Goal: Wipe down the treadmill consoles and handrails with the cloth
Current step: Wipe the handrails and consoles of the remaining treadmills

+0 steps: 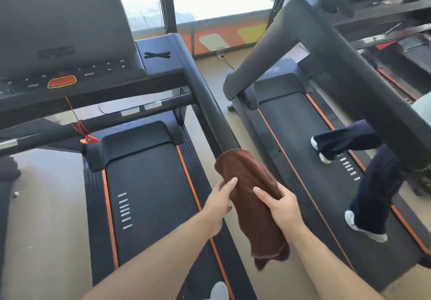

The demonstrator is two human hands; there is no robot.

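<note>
A: Where was the cloth (253, 197)?
B: Brown, draped over the lower end of the right handrail (210, 104), its tail hanging loose below.
A: Hands?
B: Both on it. Left hand (220, 197) pinched the left side; right hand (279, 206) wrapped the rail through the cloth.
A: Step?
B: Handrail wipe, I'd say. The console (70, 76) up-left looked untouched by the cloth.
A: Next?
B: Probably a firm wrapped grip, then sliding along the rail. Another person's legs (363, 197) stood on the neighbouring treadmill (291, 122).

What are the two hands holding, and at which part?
Both grip the cloth draped over the handrail: left hand on its left side, right hand on its right.
</note>
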